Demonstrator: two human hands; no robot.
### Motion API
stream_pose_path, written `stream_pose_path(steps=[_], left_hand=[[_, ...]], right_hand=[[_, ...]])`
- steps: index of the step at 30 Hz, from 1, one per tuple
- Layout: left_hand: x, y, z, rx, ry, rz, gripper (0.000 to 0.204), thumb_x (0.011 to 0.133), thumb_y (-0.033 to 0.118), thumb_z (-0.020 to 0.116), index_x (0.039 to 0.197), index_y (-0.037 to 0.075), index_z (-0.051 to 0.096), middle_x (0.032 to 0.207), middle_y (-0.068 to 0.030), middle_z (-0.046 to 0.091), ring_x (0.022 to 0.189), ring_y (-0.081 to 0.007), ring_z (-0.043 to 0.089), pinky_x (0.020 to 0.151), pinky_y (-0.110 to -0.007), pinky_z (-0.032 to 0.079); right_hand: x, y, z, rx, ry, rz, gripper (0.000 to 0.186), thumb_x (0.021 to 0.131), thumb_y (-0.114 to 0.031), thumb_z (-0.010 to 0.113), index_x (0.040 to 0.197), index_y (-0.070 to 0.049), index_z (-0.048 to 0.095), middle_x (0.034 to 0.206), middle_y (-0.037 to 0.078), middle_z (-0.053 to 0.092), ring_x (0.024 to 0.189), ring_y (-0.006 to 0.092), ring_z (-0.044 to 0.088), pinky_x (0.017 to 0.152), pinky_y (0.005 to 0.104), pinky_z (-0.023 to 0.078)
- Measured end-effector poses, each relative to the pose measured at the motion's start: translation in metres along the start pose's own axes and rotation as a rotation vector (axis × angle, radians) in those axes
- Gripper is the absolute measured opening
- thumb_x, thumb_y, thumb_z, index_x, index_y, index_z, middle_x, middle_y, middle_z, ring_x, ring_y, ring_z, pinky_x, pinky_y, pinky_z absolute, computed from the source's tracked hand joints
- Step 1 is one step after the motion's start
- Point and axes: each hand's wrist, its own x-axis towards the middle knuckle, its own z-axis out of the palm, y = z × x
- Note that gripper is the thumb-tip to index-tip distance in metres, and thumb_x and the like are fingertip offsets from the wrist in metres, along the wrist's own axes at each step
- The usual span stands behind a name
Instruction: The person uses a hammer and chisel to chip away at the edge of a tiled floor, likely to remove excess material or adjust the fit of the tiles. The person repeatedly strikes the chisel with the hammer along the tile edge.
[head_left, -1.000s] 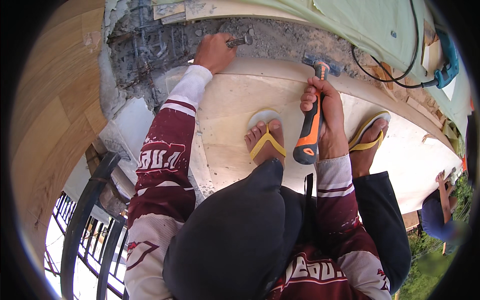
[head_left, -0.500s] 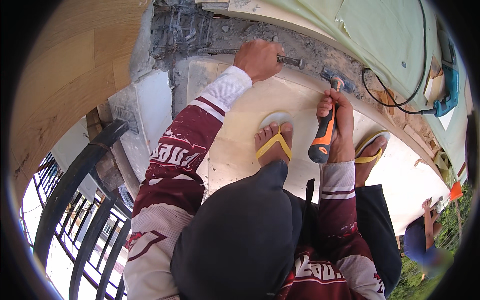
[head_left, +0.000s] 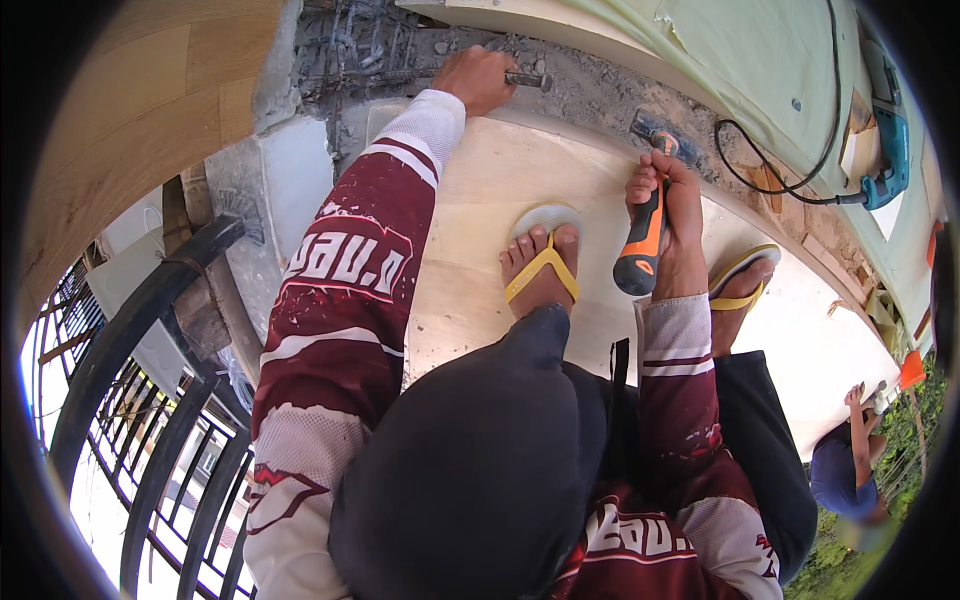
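Observation:
My left hand [head_left: 474, 80] is wrapped round a steel chisel [head_left: 526, 79] at the far side of the pale board I stand on. The chisel's blunt head sticks out to the right of my fist, and its other end points left into a rough, broken concrete strip [head_left: 590, 90] with bare steel bars [head_left: 345, 60]. In my right hand [head_left: 680, 200] is a hammer [head_left: 640, 245] with an orange and black handle. Its metal head lies at the edge of the rubble, apart from the chisel.
My feet, in yellow-strapped flip-flops, stand on the pale board [head_left: 470, 220]. A teal power tool [head_left: 888, 150] with a black cord lies on green sheeting [head_left: 740, 60] at right. A black railing [head_left: 140, 310] curves at left. Another person [head_left: 845, 465] is at lower right.
My left hand has moved left and farther away with the chisel, opening the distance from the hammer. My right hand keeps its hold on the hammer; the whole view has shifted slightly.

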Motion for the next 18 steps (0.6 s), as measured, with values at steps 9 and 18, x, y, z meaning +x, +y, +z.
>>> stream_pose_path(steps=[9, 18], left_hand=[[0.020, -0.027, 0.000, -0.083, 0.053, -0.102, 0.028, 0.085, 0.027, 0.066, 0.107, 0.012, 0.075, 0.097, -0.0209, 0.071, 0.093, -0.0406, 0.068, 0.088, -0.046, 0.054], [0.007, -0.024, -0.001, -0.157, 0.124, -0.071, 0.022, 0.083, 0.023, 0.067, 0.099, 0.011, 0.076, 0.089, -0.0221, 0.070, 0.085, -0.0418, 0.067, 0.079, -0.046, 0.053]], right_hand=[[-0.017, 0.027, 0.022, -0.095, 0.091, -0.259, 0.019, 0.098, -0.017, 0.057, 0.094, -0.007, 0.043, 0.073, 0.003, 0.047, 0.058, 0.0099, 0.049, 0.046, 0.0270, 0.049], [-0.045, 0.027, 0.054, -0.231, 0.147, -0.727, 0.015, 0.095, -0.014, 0.057, 0.099, -0.004, 0.046, 0.071, 0.003, 0.046, 0.053, 0.0116, 0.052, 0.043, 0.0310, 0.051]])
